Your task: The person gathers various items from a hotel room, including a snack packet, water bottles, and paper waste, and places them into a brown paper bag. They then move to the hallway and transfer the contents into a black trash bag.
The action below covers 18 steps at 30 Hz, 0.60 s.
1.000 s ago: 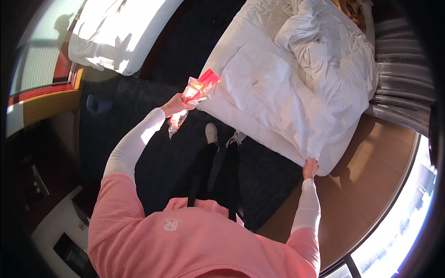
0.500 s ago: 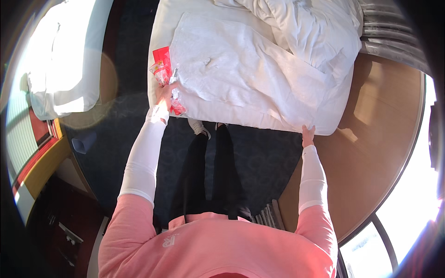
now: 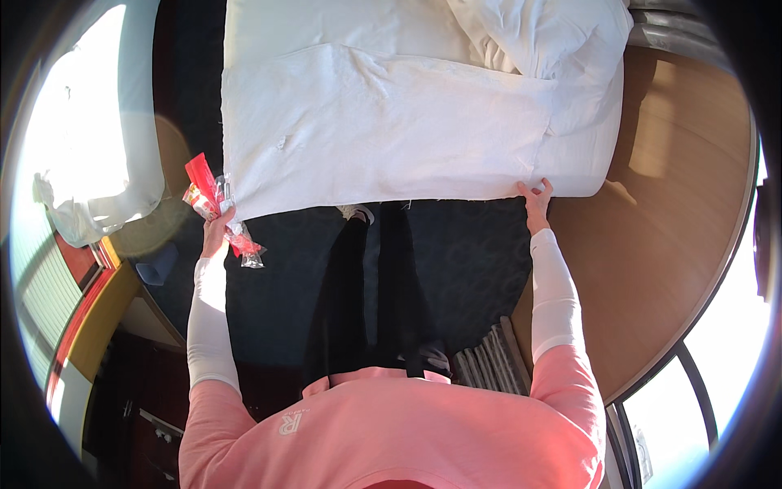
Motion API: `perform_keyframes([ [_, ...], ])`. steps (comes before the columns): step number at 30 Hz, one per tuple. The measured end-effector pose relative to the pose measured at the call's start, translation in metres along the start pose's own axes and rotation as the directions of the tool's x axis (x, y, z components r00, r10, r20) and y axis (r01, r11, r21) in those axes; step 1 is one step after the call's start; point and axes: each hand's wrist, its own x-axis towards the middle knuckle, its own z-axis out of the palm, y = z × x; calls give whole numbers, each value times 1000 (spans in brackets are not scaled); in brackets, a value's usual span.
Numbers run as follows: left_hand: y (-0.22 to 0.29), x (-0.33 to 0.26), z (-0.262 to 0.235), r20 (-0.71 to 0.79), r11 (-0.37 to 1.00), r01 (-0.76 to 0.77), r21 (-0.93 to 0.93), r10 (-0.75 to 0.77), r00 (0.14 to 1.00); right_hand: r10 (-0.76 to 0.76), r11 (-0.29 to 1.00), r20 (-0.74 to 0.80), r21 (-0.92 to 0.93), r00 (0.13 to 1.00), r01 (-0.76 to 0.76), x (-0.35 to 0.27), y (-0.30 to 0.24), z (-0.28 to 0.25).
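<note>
Left hand (image 3: 216, 236): clenched on red-and-clear snack packets (image 3: 213, 202), at the left foot corner of the bed (image 3: 269, 33).
Right hand (image 3: 535, 200): pinching the white sheet (image 3: 391, 130) at its right foot corner.
Sheet: spread across the mattress, lower edge hanging.
Risk: packets likely to hamper the left grip — sheet could slip or lie crooked.
Around: bunched duvet (image 3: 538, 33) on top, second bed (image 3: 90, 147) left, wooden floor (image 3: 676, 212) right — legs close against the bed's foot.

A bed (image 3: 570, 167) bears a white sheet (image 3: 391, 122).
</note>
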Motion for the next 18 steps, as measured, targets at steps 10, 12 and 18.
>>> perform_keyframes([
  [10, 14, 2, 18, 182, 996, 64, -60, -52, 982, -138, 978, 225, 186, 965, 97, -8, -8, -27],
  [12, 30, 6, 21, 341, 968, 104, -229, -20, 940, -176, 944, 205, 314, 963, 106, -16, -29, -40],
  [18, 80, 44, 50, 147, 926, -129, -355, 192, 970, -81, 745, 247, 658, 966, -106, 16, -98, -42],
])
